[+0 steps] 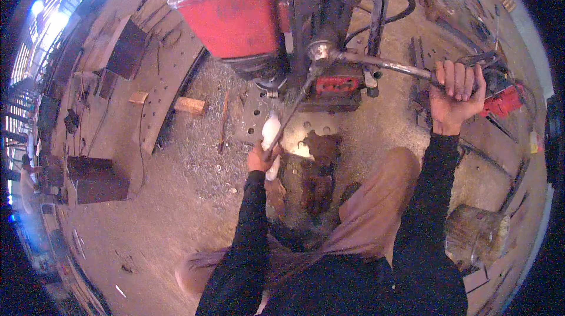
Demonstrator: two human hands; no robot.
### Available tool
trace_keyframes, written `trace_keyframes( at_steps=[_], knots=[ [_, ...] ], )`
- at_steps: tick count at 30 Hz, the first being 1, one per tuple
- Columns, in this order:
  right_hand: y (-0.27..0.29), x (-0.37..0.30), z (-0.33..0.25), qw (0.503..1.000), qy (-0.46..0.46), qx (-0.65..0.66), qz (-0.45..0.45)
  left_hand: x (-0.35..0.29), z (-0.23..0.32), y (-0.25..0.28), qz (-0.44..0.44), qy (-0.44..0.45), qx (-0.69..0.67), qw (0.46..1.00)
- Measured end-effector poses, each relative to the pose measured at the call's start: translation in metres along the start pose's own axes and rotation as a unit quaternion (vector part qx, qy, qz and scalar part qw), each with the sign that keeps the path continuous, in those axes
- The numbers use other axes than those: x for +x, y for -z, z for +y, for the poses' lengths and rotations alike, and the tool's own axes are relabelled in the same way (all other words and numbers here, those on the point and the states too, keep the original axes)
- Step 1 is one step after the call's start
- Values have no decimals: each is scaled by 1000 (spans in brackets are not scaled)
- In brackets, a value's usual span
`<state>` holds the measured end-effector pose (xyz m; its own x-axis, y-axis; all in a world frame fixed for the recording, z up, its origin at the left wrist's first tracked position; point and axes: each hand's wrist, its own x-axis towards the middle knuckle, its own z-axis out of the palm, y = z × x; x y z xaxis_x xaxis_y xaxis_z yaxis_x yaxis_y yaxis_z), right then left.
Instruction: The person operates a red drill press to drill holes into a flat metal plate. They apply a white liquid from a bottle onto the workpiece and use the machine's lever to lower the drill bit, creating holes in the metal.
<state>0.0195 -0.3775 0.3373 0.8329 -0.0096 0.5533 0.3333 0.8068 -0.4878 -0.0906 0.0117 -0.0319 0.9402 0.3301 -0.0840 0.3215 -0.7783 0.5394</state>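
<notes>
A magnetic drill with a red motor housing [235,15] stands before me on a steel plate with holes [250,117]. My right hand [456,95] is closed round the outer end of a metal feed lever [391,64], which runs right from the drill's hub [321,51]. Below the motor, my left hand [257,158] is closed on a slim white bottle [271,131]. A second feed lever [297,101] slopes down from the hub, and its end crosses in front of the bottle at my left fingers. Whether those fingers also touch this lever, I cannot tell.
Metal chips [203,133] litter the ground left of the drill. Two wooden blocks, one a longer block [191,106], lie near a long perforated plate [162,89]. Dark steel box pieces [97,180] sit at left. A red power tool [505,99] and a log [477,235] are at right.
</notes>
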Motion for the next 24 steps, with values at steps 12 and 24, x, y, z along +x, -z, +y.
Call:
trace_keyframes(
  at_steps=[12, 24],
  knots=[
    [-56, 39, -10, 990, -75, -102, -56, 11, 37, 14, -59, 55, -13, 997],
    [-70, 45, -10, 986, -89, -128, -65, 3, 54, 9, -66, 103, -37, 992]
  ],
)
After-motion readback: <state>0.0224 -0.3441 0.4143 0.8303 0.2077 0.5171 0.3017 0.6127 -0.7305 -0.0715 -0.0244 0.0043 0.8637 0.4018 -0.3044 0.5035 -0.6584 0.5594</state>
